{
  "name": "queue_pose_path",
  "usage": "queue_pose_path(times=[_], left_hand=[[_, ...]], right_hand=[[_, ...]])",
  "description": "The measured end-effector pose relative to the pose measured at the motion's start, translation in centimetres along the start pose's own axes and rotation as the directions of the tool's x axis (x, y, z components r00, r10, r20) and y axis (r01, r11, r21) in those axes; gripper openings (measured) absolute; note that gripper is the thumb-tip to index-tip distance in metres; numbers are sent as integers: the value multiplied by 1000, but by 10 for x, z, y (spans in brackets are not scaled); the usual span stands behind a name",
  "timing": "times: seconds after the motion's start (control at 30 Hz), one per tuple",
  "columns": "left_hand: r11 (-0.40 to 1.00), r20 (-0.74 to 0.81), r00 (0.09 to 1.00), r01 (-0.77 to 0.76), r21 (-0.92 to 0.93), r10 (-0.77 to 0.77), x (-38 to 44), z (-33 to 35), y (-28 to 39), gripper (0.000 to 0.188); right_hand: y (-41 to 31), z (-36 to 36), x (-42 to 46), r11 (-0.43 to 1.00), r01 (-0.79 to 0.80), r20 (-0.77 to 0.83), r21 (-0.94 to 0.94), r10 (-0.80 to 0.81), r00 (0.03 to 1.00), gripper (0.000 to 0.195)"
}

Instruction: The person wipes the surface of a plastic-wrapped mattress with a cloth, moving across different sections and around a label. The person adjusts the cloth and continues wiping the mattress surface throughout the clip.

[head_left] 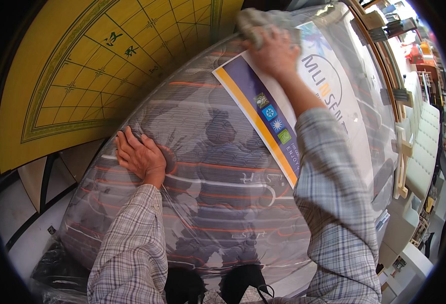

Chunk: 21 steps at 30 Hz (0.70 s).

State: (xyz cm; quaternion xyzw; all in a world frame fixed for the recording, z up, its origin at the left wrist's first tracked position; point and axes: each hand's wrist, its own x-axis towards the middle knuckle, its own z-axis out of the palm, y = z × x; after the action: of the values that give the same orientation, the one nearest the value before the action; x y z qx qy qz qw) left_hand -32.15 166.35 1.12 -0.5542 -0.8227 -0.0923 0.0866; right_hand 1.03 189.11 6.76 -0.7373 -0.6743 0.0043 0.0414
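Before me stands a mattress (192, 228) with grey quilting and orange and white stripes, wrapped in clear plastic film. My left hand (141, 154) lies flat against the film near the mattress's left edge, fingers spread and holding nothing. Up at the far end, my right hand (276, 53) grips a crumpled grey cloth (268, 22) against the plastic; both are blurred. Under my right forearm is a large printed sheet (251, 95), white and purple with a yellow stripe and small icons. It bears writing, partly covered by my arm.
A yellow xiangqi board tabletop (93, 83) leans upright close along the mattress's left side. Wooden furniture frames (401, 163) and a white tufted panel (424, 140) stand to the right. Dark plastic wrapping (59, 269) lies at the lower left.
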Motion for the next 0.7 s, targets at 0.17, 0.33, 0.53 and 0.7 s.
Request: queue_pose_path(times=[0.17, 0.33, 0.53, 0.7], left_hand=[[1000, -36, 999, 5, 7, -5, -1, 5, 1, 53], [999, -40, 999, 32, 34, -31, -1, 5, 4, 52], [998, -67, 998, 11, 65, -7, 0, 2, -1, 52], [998, -135, 991, 13, 62, -5, -2, 16, -3, 50]], right_hand=[[60, -7, 12, 977, -202, 26, 73, 200, 979, 67], [48, 1, -89, 989, 134, -100, 55, -128, 987, 62], [46, -95, -163, 345, -369, 383, 863, 32, 923, 58], [92, -140, -201, -521, -402, 517, 753, 89, 852, 51]])
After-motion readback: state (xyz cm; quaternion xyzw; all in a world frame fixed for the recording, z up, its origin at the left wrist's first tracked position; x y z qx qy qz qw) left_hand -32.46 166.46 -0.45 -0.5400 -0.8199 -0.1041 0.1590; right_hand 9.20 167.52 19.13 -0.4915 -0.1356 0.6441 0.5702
